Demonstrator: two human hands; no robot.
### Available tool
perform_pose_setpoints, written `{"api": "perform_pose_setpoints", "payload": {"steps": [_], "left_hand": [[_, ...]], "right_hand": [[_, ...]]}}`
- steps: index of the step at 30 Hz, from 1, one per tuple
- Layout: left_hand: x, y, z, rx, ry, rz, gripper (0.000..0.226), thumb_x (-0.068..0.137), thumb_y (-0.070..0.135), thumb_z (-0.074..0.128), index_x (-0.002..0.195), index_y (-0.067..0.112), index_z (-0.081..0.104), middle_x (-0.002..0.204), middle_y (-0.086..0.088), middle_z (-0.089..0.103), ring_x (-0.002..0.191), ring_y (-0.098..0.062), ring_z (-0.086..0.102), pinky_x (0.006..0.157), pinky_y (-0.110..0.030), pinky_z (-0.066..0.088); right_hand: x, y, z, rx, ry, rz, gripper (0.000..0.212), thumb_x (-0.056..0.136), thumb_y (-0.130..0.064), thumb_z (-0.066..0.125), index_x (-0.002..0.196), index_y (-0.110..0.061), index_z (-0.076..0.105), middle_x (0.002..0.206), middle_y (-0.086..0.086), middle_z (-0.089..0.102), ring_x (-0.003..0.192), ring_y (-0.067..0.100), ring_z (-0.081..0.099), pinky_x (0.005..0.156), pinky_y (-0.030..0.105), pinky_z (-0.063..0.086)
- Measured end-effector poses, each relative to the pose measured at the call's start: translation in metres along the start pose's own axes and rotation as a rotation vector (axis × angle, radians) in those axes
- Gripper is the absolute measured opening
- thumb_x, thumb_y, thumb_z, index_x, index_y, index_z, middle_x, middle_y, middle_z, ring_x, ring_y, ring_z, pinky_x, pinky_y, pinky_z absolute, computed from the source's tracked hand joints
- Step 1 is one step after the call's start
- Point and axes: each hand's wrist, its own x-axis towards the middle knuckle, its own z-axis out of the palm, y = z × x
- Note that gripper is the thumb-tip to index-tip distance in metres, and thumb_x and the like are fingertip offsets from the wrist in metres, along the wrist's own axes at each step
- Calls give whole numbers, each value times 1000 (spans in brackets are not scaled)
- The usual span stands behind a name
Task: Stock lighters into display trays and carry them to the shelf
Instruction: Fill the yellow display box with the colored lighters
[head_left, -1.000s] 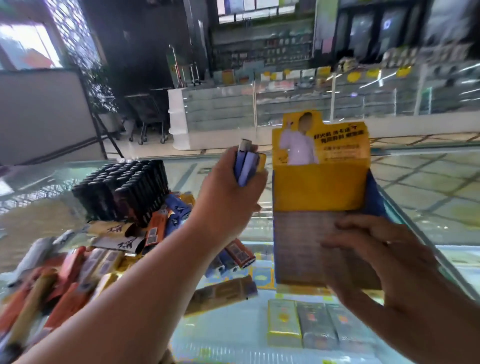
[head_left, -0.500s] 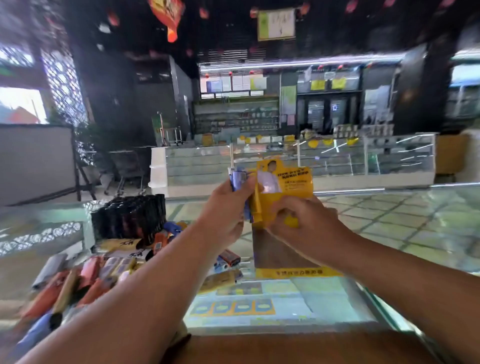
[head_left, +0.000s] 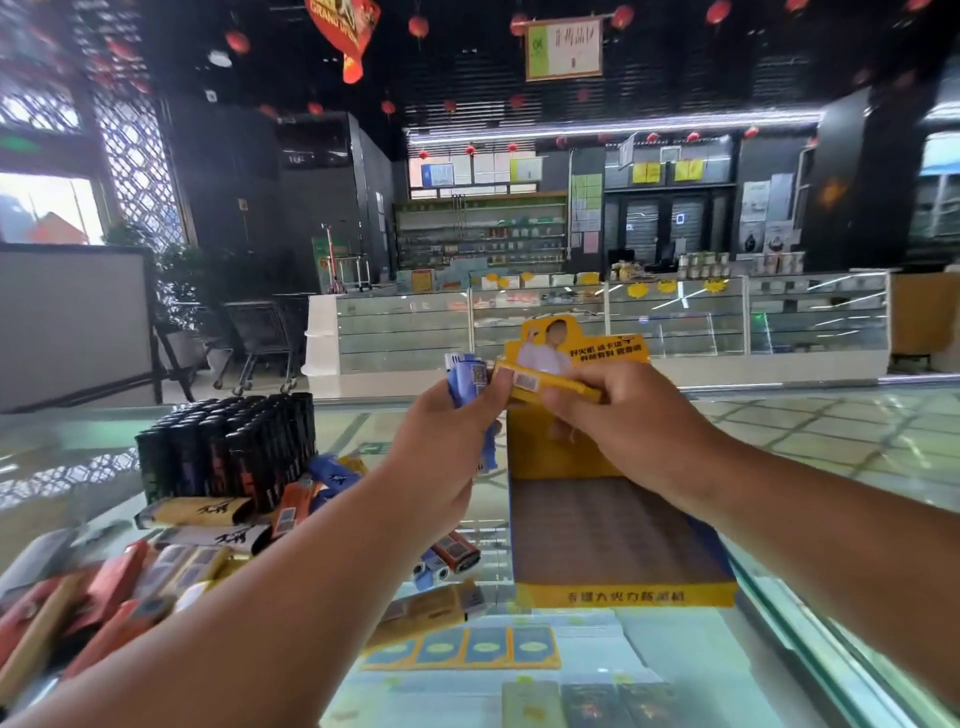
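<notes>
A yellow display tray with an upright printed back card stands on the glass counter, its brown slotted floor bare. My left hand is shut on blue lighters, held up just left of the tray's card. My right hand pinches a yellow lighter lying sideways, its end touching the blue ones. Both hands are raised above the tray's back part.
A block of black lighters stands upright at the left. Loose lighters in orange, yellow, blue and white lie scattered across the counter's left and under my left forearm. Packs show beneath the glass. Another glass counter stands across the aisle.
The tray went from my right hand down onto the counter. My right hand rose and took hold of a yellow lighter beside my left hand. The camera tilted up.
</notes>
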Motion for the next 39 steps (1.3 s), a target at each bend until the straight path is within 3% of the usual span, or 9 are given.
{"api": "perform_pose_setpoints", "payload": {"steps": [3, 8, 12, 16, 24, 28, 33, 35, 39], "left_hand": [[-1, -3, 1, 81, -21, 7, 16, 94, 29, 62, 95, 13, 61, 75, 2, 66, 63, -9, 47, 64, -24, 38], [3, -9, -4, 306, -19, 74, 28, 92, 31, 65, 72, 13, 57, 56, 7, 54, 53, -11, 43, 57, -27, 34], [4, -12, -6, 321, -3, 27, 20, 92, 25, 66, 80, 12, 56, 63, -2, 52, 56, -15, 45, 56, -31, 38], [6, -10, -8, 406, 22, -45, 18, 92, 22, 64, 81, 10, 58, 61, -1, 49, 53, -14, 43, 50, -25, 36], [7, -10, -9, 524, -26, -98, 21, 93, 26, 63, 78, 14, 56, 62, -2, 50, 53, -13, 43, 45, -22, 35], [7, -10, -8, 517, -12, -108, 23, 92, 28, 64, 75, 14, 56, 61, -1, 51, 53, -14, 43, 47, -23, 35], [8, -11, -8, 519, -16, -107, 23, 92, 29, 64, 76, 15, 56, 62, 0, 54, 54, -14, 45, 49, -23, 37], [9, -11, -8, 527, -20, -108, 23, 92, 29, 64, 75, 15, 56, 61, 0, 54, 53, -14, 45, 47, -22, 37], [7, -11, -7, 519, -33, -113, 24, 93, 29, 64, 77, 13, 55, 61, -1, 52, 53, -14, 44, 48, -24, 36]], "right_hand": [[8, 4, -7, 152, 67, -3, 5, 90, -33, 64, 94, -29, 64, 66, -4, 69, 54, 1, 57, 53, 14, 44], [15, 17, -3, 408, 120, 44, 15, 92, -30, 62, 91, -17, 70, 52, 1, 45, 52, 20, 39, 57, 36, 36], [13, 25, -1, 506, 112, 128, 13, 93, -26, 61, 90, -16, 69, 50, -1, 47, 47, 15, 43, 52, 33, 40], [10, 22, -3, 321, 119, 97, 14, 91, -29, 63, 88, -16, 68, 56, 0, 54, 50, 14, 49, 50, 26, 43], [20, 11, -1, -198, 31, -61, 29, 90, -40, 62, 87, -12, 65, 65, 5, 65, 52, 9, 55, 58, 30, 46], [23, 12, 8, -376, -79, -81, 24, 92, -38, 61, 99, -15, 64, 84, -3, 60, 78, 15, 56, 67, 29, 43], [28, 14, 19, -273, -88, -47, 11, 91, -32, 62, 100, -26, 64, 109, -5, 63, 102, 12, 58, 76, 24, 42], [29, 15, 22, -238, -61, -51, 5, 90, -31, 63, 93, -28, 65, 107, -8, 65, 100, 9, 59, 72, 19, 43], [29, 17, 20, -252, -12, -62, 12, 88, -33, 63, 81, -24, 64, 77, -16, 57, 73, -2, 51, 60, 21, 38]]}}
